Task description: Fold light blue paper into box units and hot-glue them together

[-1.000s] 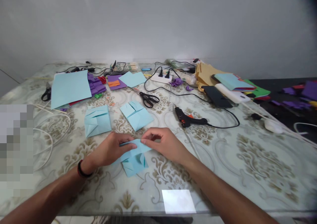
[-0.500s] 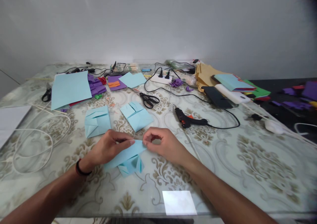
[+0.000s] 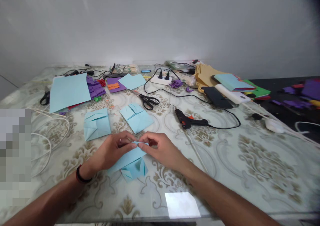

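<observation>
Both of my hands meet at the top edge of a light blue folded paper (image 3: 128, 159) near the front of the table. My left hand (image 3: 113, 151) pinches that edge between thumb and fingers. Close beside it, my right hand (image 3: 160, 149) grips the same edge, the two thumbs almost touching. Below the edge, the paper's lower part shows small folded flaps standing slightly up. Just beyond my hands lie two more light blue folded papers, one at the left (image 3: 97, 124) and one in the middle (image 3: 136, 117), each with a slit and creases.
Black scissors (image 3: 149, 101) lie behind the folded papers. To the right are a glue gun (image 3: 188, 119) with its cord, a phone (image 3: 217, 98) and a white power bank (image 3: 232, 94). A light blue sheet (image 3: 70, 93) covers purple strips at left. A power strip (image 3: 161, 79) sits at the back.
My right hand has moved left along the paper's top edge, up against my left fingertips. The fingers of both hands now pinch close together there.
</observation>
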A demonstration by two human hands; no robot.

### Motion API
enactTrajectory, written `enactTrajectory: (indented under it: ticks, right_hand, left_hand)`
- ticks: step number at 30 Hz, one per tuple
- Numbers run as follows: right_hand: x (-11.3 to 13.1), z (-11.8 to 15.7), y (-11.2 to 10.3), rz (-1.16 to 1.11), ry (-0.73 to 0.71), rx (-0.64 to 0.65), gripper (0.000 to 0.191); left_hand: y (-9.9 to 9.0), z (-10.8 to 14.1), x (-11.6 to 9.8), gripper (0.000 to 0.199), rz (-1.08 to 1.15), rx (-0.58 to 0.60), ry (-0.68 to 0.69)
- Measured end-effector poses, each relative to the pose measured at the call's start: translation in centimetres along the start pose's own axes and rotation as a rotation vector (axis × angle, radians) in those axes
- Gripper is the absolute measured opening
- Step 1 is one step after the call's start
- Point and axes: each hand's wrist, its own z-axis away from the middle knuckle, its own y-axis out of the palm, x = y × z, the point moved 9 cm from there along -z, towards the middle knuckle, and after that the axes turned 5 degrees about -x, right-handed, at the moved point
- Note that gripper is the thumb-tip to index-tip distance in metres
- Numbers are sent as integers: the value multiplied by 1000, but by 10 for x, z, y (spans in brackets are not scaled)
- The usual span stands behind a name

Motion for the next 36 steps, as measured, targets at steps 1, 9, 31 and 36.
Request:
enactTrajectory:
  ticks: [1, 9, 31, 36]
  right_hand:
    - [-1, 0, -1, 3, -2, -9, 16]
    - [5, 0, -1, -18, -20, 15, 13]
    - [2, -6, -22, 129, 7, -49, 12]
    - [6, -1, -10, 160, -19, 33, 13]
  left_hand:
    - [0, 0, 1, 25, 10, -3, -11]
    - [2, 2, -6, 21, -17, 16, 14]
    - [-14, -3, 10, 27, -66, -74, -72]
    - [-7, -1, 2, 32, -84, -33, -22]
